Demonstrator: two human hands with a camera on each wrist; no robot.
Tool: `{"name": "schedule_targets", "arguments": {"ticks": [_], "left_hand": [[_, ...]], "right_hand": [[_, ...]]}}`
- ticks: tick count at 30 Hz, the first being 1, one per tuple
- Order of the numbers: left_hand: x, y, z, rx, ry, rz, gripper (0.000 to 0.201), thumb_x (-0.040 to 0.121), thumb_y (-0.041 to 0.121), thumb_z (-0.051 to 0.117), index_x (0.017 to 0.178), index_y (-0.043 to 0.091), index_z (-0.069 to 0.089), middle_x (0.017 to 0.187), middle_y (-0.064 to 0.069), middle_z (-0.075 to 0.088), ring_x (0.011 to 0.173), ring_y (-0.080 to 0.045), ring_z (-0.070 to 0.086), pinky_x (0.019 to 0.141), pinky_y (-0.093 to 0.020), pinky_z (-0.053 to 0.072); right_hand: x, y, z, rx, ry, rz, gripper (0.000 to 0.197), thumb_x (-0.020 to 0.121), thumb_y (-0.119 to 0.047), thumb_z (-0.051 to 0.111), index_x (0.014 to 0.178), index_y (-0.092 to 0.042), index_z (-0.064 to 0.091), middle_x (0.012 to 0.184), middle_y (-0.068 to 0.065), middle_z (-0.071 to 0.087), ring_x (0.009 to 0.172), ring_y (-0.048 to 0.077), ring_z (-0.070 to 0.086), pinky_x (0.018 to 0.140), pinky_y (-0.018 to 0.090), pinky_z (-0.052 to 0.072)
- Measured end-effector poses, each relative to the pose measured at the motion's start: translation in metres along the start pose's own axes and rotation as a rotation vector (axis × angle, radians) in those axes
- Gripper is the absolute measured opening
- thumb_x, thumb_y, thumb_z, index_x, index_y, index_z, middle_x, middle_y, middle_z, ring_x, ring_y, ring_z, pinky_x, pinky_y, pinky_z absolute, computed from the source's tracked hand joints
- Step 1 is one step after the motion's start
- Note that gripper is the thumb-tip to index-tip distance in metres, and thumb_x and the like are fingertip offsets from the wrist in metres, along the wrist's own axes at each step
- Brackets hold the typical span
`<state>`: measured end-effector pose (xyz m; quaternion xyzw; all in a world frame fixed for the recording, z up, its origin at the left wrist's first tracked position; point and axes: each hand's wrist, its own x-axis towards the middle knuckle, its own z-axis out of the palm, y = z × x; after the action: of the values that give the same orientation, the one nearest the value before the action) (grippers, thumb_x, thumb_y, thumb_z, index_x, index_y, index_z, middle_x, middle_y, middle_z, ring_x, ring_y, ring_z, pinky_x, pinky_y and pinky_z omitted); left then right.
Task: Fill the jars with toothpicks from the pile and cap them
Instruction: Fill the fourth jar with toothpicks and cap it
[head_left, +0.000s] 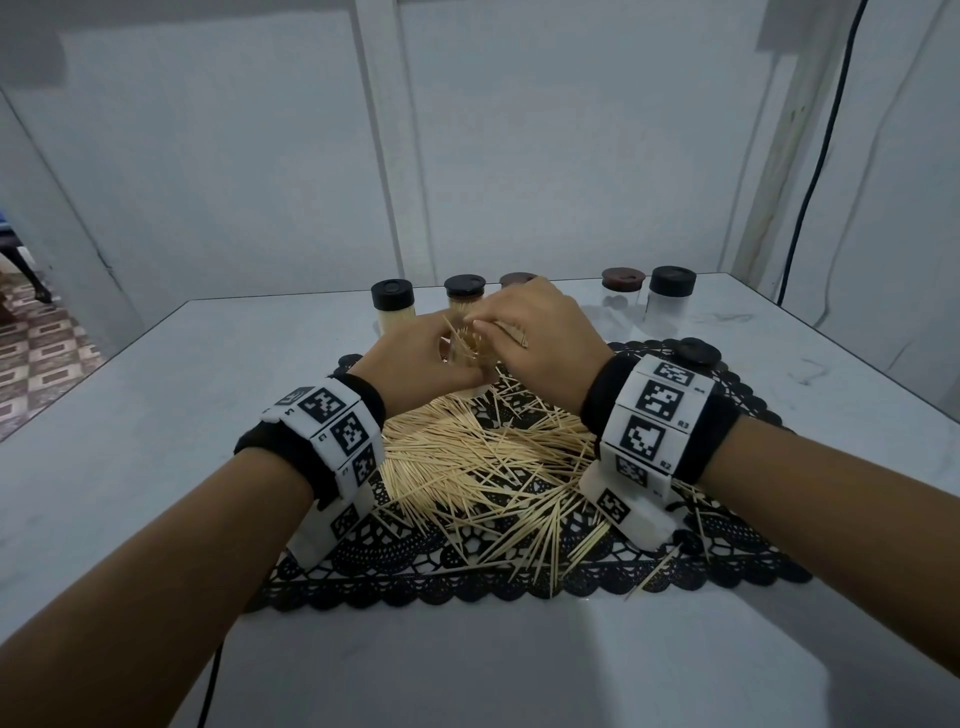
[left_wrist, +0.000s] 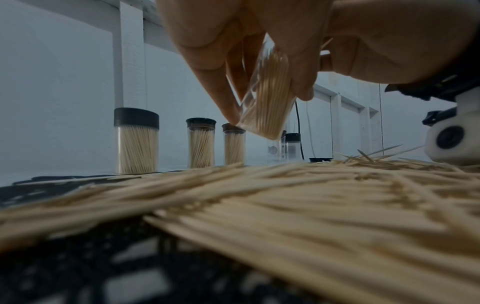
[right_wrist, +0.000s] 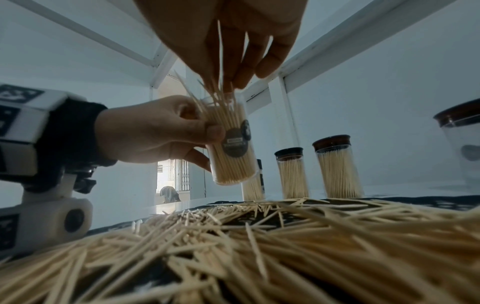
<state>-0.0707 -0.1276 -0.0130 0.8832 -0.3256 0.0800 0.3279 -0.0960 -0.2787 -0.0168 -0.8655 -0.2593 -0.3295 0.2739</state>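
Hands (head_left: 498, 338) are hiding most of the held jar (head_left: 467, 358) in the head view. The third capped jar (head_left: 517, 279) is showing only its lid behind the right hand. Near toothpicks (left_wrist: 285, 216) are blurring in the left wrist view. The right wrist view's edge is cutting off an empty jar (right_wrist: 465, 139). The label (right_wrist: 237, 139) text is staying too small to read.

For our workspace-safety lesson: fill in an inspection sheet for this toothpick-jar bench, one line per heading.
Surface: pale table with a black lace mat.
Job's things: toothpick pile on the mat; open jar tilted, lifted, nearly full; three capped full jars and two capped empty jars behind.
Clutter: loose lid on the mat.
Hands: left hand grips the jar; right hand feeds toothpicks into it.
Cables: black cable down the right wall.
Surroundings: white panel walls; tiled floor at left.
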Motion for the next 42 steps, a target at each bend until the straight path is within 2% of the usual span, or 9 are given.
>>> {"name": "schedule_targets", "arguments": {"ticks": [3, 6, 14, 19, 23, 29, 34, 40, 42], "left_hand": [[0.0, -0.001, 0.001, 0.005, 0.011, -0.008, 0.028, 0.076, 0.024, 0.073, 0.085, 0.035, 0.049, 0.077, 0.022, 0.052, 0.073, 0.007, 0.051, 0.063, 0.001, 0.035], [0.001, -0.003, 0.0, 0.04, 0.009, -0.016, 0.029, 0.077, 0.017, 0.072, 0.086, 0.03, 0.048, 0.075, 0.021, 0.05, 0.07, 0.007, 0.048, 0.06, 0.002, 0.033], [0.001, -0.005, 0.001, 0.017, -0.001, -0.028, 0.024, 0.075, 0.027, 0.074, 0.089, 0.031, 0.054, 0.079, 0.022, 0.054, 0.076, 0.007, 0.052, 0.063, -0.001, 0.036], [0.003, -0.007, 0.001, 0.034, 0.021, -0.054, 0.042, 0.075, 0.033, 0.075, 0.111, 0.02, 0.058, 0.094, 0.012, 0.058, 0.09, -0.007, 0.056, 0.073, -0.015, 0.043], [0.002, -0.005, 0.001, 0.005, 0.064, -0.058, 0.043, 0.075, 0.034, 0.071, 0.113, 0.019, 0.059, 0.097, 0.011, 0.059, 0.088, -0.002, 0.054, 0.065, 0.001, 0.039], [0.002, -0.007, 0.001, 0.006, 0.098, -0.034, 0.038, 0.077, 0.023, 0.073, 0.113, 0.016, 0.06, 0.092, 0.015, 0.056, 0.081, 0.008, 0.049, 0.066, 0.006, 0.033], [0.004, -0.009, 0.001, 0.059, 0.063, -0.025, 0.043, 0.075, 0.034, 0.075, 0.113, 0.022, 0.058, 0.1, 0.013, 0.058, 0.09, 0.001, 0.053, 0.068, 0.004, 0.035], [0.004, -0.011, 0.002, 0.067, 0.114, 0.054, 0.045, 0.074, 0.032, 0.076, 0.114, 0.02, 0.059, 0.103, 0.011, 0.06, 0.093, -0.002, 0.053, 0.082, -0.017, 0.046], [0.004, -0.013, 0.003, 0.068, 0.152, 0.07, 0.047, 0.074, 0.03, 0.076, 0.115, 0.017, 0.059, 0.101, 0.012, 0.058, 0.092, -0.002, 0.051, 0.082, -0.009, 0.041]], "right_hand": [[-0.001, 0.001, 0.003, 0.021, -0.035, 0.064, 0.036, 0.086, -0.027, 0.044, 0.102, -0.008, 0.07, 0.1, 0.009, 0.062, 0.099, 0.027, 0.052, 0.087, 0.039, 0.041], [-0.001, -0.002, 0.003, 0.01, -0.098, -0.052, 0.04, 0.083, -0.039, 0.046, 0.099, -0.011, 0.069, 0.094, 0.006, 0.064, 0.091, 0.021, 0.054, 0.081, 0.029, 0.035], [0.0, -0.002, -0.003, 0.102, -0.025, 0.003, 0.01, 0.085, -0.011, 0.061, 0.092, -0.007, 0.065, 0.082, 0.005, 0.068, 0.073, 0.011, 0.053, 0.065, 0.014, 0.034], [0.001, 0.004, -0.004, 0.041, 0.012, -0.005, 0.015, 0.086, -0.015, 0.058, 0.088, -0.004, 0.068, 0.084, 0.008, 0.068, 0.081, 0.023, 0.06, 0.074, 0.022, 0.038], [-0.002, 0.003, 0.001, -0.008, 0.048, -0.001, 0.042, 0.086, -0.035, 0.042, 0.08, -0.006, 0.072, 0.084, 0.004, 0.047, 0.078, 0.02, 0.046, 0.071, 0.039, 0.044], [0.0, -0.001, -0.007, 0.005, -0.146, 0.07, 0.02, 0.082, -0.019, 0.05, 0.097, -0.008, 0.058, 0.07, -0.016, 0.042, 0.06, 0.0, 0.041, 0.06, 0.022, 0.033], [0.002, 0.006, -0.004, 0.039, -0.031, 0.083, 0.006, 0.086, -0.008, 0.059, 0.09, -0.006, 0.062, 0.081, -0.004, 0.054, 0.071, 0.008, 0.047, 0.064, 0.008, 0.037], [-0.001, 0.004, 0.001, -0.003, 0.067, 0.006, 0.021, 0.08, -0.016, 0.057, 0.083, -0.001, 0.072, 0.087, 0.007, 0.039, 0.073, 0.025, 0.05, 0.06, 0.038, 0.049], [-0.001, 0.002, 0.001, 0.003, 0.069, 0.03, 0.028, 0.082, -0.015, 0.048, 0.091, -0.001, 0.07, 0.093, 0.013, 0.045, 0.075, 0.026, 0.052, 0.062, 0.042, 0.051]]}}
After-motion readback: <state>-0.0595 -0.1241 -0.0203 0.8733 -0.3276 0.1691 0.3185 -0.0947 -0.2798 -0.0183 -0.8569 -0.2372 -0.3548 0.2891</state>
